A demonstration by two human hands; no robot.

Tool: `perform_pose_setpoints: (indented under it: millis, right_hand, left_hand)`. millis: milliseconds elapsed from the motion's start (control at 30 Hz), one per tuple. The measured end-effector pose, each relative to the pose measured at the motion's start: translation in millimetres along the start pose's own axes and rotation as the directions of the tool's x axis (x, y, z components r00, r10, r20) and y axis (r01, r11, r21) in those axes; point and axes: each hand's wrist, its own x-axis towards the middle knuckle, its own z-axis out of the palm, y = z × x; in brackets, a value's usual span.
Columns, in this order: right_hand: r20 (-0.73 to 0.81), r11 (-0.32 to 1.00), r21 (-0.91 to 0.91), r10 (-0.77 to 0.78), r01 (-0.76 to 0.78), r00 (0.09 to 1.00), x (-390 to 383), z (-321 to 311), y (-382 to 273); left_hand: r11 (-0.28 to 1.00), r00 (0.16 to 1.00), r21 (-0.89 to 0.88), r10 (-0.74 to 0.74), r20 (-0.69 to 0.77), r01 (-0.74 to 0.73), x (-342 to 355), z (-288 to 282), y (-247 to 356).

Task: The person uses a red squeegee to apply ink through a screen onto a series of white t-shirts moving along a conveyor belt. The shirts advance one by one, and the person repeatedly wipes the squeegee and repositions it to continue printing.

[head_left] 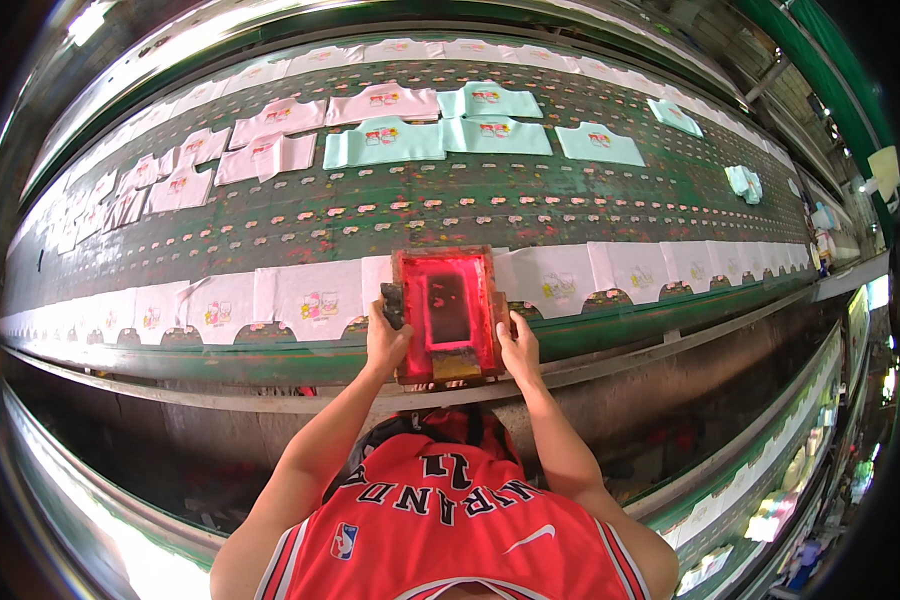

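Between my hands is a screen-printing frame (486, 300), stained bright pink-red, with a dark rectangular mesh window in its middle. It lies over the near row of pale pink fabric pieces (305, 303) at the table's edge. My left hand (384, 338) is closed on the frame's left side, next to a small dark block (392, 302) whose kind I cannot make out. My right hand (519, 350) grips the right side, thumb upward along the wood. Left of the frame, the pieces bear pink and yellow prints; on the right, the prints look mostly yellow. The fabric under the frame is hidden.
Across the long dark-green printing table (370, 215), marked with rows of leftover prints, lie mint-green pieces (495, 137) and pink pieces (270, 155). A crumpled mint piece (744, 184) sits at the right. A rail (220, 398) runs along the near edge. Another table (740, 500) stands lower right.
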Motion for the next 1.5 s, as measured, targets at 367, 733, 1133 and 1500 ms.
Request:
perform_pose_setpoints:
  millis: [367, 733, 1133, 1500]
  right_hand:
    - [0.148, 0.942, 0.321, 0.047, -0.093, 0.988, 8.6, -29.8, 45.0]
    - [0.134, 0.95, 0.307, 0.021, -0.062, 0.991, 73.6, -172.5, 128.6]
    - [0.288, 0.952, 0.29, 0.008, -0.096, 0.957, 108.7, -230.6, 182.1]
    - [0.302, 0.955, 0.284, -0.004, -0.086, 0.953, 106.5, -237.6, 173.1]
  left_hand:
    - [0.992, 0.991, -0.121, 0.022, -0.13, -0.037, -11.6, 31.1, 19.0]
    - [0.98, 0.986, -0.175, 0.071, -0.149, -0.097, -31.9, 187.5, 90.2]
    - [0.995, 0.984, -0.062, 0.066, -0.164, -0.078, -37.3, 257.4, 110.5]
    - [1.0, 0.992, -0.022, 0.017, -0.121, -0.02, -34.9, 256.5, 107.0]
